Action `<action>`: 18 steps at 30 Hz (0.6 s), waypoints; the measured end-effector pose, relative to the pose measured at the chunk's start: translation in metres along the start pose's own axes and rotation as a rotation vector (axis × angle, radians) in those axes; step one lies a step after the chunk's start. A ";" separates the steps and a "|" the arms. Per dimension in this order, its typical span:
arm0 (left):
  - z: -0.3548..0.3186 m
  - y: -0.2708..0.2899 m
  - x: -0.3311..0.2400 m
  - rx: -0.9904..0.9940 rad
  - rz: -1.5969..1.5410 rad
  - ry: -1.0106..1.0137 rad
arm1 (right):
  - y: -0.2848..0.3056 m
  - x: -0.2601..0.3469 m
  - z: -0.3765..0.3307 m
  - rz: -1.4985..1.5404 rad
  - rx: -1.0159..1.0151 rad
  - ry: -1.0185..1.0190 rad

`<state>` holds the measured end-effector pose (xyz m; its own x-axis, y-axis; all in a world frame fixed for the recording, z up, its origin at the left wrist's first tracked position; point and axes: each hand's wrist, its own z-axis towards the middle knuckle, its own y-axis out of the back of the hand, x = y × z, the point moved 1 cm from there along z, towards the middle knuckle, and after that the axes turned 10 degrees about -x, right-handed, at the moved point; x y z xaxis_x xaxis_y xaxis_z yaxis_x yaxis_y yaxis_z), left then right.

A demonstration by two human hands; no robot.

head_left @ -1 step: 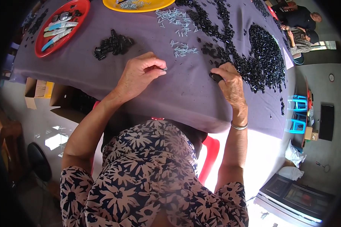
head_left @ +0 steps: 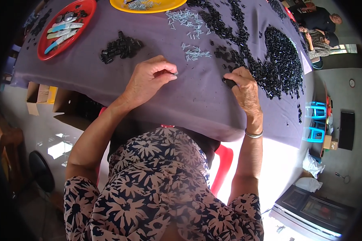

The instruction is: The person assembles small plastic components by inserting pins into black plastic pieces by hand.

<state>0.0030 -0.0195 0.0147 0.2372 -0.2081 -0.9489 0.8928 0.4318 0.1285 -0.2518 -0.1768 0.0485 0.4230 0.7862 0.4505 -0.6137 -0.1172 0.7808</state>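
Note:
My left hand (head_left: 151, 78) is held over the cloth left of the middle, thumb and forefinger pinched on a small grey piece (head_left: 175, 73) too tiny to name. At the right, my right hand (head_left: 244, 86) has its fingers closed around a small black part (head_left: 230, 83), mostly hidden by them. Between and beyond the hands lies a small cluster of silver screw-like pins (head_left: 196, 53). A heap of black plastic parts (head_left: 120, 47) rests beyond my left hand. Right of my right hand spreads a large pile of small black pieces (head_left: 279, 60).
A purple-grey cloth (head_left: 181, 106) covers the table. Knives with pale and blue handles lie in a red tray (head_left: 44, 52) at the far left. A yellow tray (head_left: 149, 11) holds more pins. Cardboard boxes (head_left: 38, 94) stand below the left edge. Other people (head_left: 319, 24) sit at the far right.

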 end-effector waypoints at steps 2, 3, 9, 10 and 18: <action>0.000 0.000 0.001 -0.004 0.001 -0.009 | -0.001 0.002 0.002 -0.025 0.008 0.082; 0.000 0.000 0.001 -0.008 0.004 -0.006 | -0.001 0.004 0.004 -0.063 0.017 0.108; 0.000 0.000 0.003 0.008 0.006 -0.025 | 0.002 0.023 0.018 -0.163 0.119 0.186; 0.000 -0.001 0.004 0.007 0.006 -0.031 | 0.002 0.025 0.021 -0.230 0.179 0.213; 0.000 0.002 0.002 0.022 0.049 -0.004 | -0.013 0.037 0.037 -0.387 0.334 0.328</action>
<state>0.0052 -0.0188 0.0125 0.2828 -0.1906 -0.9401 0.8883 0.4219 0.1816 -0.2034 -0.1685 0.0709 0.3132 0.9497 -0.0085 -0.1913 0.0719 0.9789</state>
